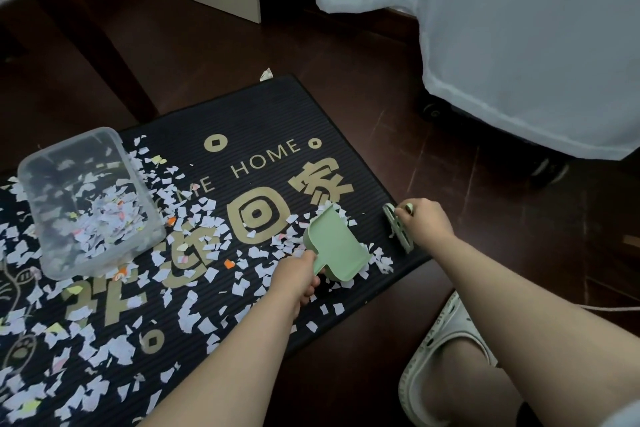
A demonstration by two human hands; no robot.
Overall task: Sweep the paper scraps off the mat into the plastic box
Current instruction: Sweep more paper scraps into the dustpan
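green dustpan (337,246) is held by its handle in the left hand (301,274), grip closed round it, pan laid on the black mat (277,104) near the right edge. small green brush (398,229) is gripped in the right hand (427,222) at that edge. paper scraps (104,340) are strewn over the mat; more are piled in the clear plastic box (86,198), set on the mat's left side.

Worn on my head, the lone wide-angle camera looks forward and steeply down from close above the doormat (277,107), which fills the lower left; my forearms (221,357) enter from the bottom edge, dark wood floor (381,80) beyond.
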